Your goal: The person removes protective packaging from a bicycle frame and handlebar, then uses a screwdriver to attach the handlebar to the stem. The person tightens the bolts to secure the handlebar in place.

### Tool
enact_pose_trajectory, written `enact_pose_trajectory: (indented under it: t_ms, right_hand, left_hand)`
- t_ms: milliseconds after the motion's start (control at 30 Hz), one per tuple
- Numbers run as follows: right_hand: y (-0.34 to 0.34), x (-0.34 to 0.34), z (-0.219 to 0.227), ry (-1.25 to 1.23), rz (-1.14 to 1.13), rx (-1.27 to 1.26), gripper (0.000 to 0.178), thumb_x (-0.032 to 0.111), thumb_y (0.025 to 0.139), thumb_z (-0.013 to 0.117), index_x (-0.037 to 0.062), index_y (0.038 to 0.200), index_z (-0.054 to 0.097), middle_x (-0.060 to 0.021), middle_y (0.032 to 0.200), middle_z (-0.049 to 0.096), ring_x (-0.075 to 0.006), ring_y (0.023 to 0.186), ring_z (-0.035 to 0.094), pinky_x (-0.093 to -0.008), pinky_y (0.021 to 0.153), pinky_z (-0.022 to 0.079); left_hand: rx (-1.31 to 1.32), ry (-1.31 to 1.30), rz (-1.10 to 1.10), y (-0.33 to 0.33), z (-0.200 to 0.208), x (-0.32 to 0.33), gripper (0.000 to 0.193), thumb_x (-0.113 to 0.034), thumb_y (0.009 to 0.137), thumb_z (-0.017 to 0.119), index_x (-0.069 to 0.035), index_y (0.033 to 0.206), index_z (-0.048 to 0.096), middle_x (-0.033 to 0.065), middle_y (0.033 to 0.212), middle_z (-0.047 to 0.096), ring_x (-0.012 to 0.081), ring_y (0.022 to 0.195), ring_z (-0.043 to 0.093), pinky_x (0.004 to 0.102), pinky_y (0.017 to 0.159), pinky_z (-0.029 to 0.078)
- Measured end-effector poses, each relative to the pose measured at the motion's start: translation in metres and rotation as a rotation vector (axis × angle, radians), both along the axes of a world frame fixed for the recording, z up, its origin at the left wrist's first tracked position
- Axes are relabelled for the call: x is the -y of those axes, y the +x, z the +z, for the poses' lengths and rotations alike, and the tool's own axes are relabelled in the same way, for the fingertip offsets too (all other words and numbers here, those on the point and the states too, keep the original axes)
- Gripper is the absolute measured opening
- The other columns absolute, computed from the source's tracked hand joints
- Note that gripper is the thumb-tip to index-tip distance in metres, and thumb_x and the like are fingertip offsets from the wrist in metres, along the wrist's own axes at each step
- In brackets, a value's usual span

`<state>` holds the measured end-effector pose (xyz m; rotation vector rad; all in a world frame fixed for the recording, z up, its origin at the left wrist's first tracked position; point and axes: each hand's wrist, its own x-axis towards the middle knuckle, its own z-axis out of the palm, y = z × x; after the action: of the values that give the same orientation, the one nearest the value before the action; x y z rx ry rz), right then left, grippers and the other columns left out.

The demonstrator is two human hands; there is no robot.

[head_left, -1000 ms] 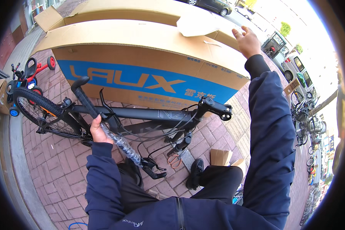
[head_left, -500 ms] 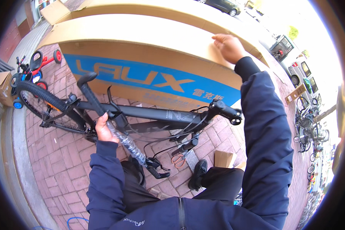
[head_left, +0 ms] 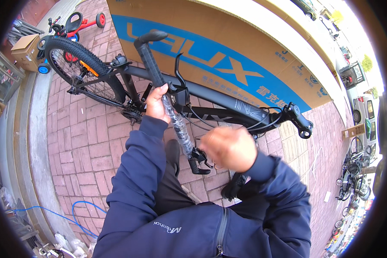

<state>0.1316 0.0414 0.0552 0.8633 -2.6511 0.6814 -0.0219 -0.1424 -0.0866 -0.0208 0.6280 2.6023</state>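
My left hand [head_left: 158,103] is closed round the middle of a black handlebar [head_left: 182,133], which is partly wrapped in clear plastic. The bar runs slantwise, one grip [head_left: 148,56] toward the box and the other close to my legs. Brake levers and cables hang from it. Behind it stands a black bicycle frame [head_left: 219,99] with its rear wheel [head_left: 81,53] at the left and a bare stem [head_left: 299,120] at the right. My right hand [head_left: 230,148] is over the bar's near end, smeared by motion; its fingers cannot be read.
A large brown carton with a blue band [head_left: 172,41] stands right behind the bicycle. Red trike [head_left: 88,22] and small carton [head_left: 26,50] lie far left. A blue hose [head_left: 73,215] curls on the brick paving. Parked bicycles [head_left: 354,170] and vehicles line the right.
My right hand has left the carton's top edge and come down near the handlebar. My left hand still grips the bar. The view has shifted, so the scene sits farther right.
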Motion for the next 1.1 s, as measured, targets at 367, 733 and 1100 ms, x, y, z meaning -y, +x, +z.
enact_pose_trajectory:
  t_ms: [367,733,1100]
  right_hand:
    - [0.047,0.002,-0.021,-0.057,-0.262,-0.293,0.023,0.010,0.070,0.080,0.0062,0.091,0.069,-0.0121,0.106,0.067,-0.0329,0.105,0.064,-0.0487,0.097,0.049]
    - [-0.035,-0.054,-0.014,0.286,-0.561,0.241,0.057,0.044,0.083,0.074,0.0035,0.122,0.065,-0.0185,0.116,0.065,-0.0387,0.111,0.061,-0.0476,0.095,0.050]
    - [-0.056,-0.081,-0.047,-0.008,-0.471,0.191,0.037,0.016,0.082,0.074,0.0083,0.118,0.070,-0.0229,0.105,0.065,-0.0428,0.099,0.062,-0.0479,0.088,0.050]
  left_hand:
    - [-0.015,0.039,-0.033,-0.007,-0.015,0.001,0.024,-0.021,0.086,0.068,-0.005,0.104,0.068,0.0101,0.100,0.074,0.0267,0.088,0.073,0.0419,0.083,0.061]
    - [-0.117,-0.041,-0.167,0.014,-0.015,0.012,0.040,-0.018,0.082,0.069,0.003,0.116,0.062,0.0167,0.108,0.069,0.0304,0.100,0.069,0.0442,0.095,0.055]
    - [-0.583,-0.277,-0.285,0.034,0.025,-0.014,0.069,-0.034,0.076,0.085,0.003,0.125,0.054,0.0142,0.112,0.065,0.0200,0.102,0.064,0.0332,0.090,0.052]
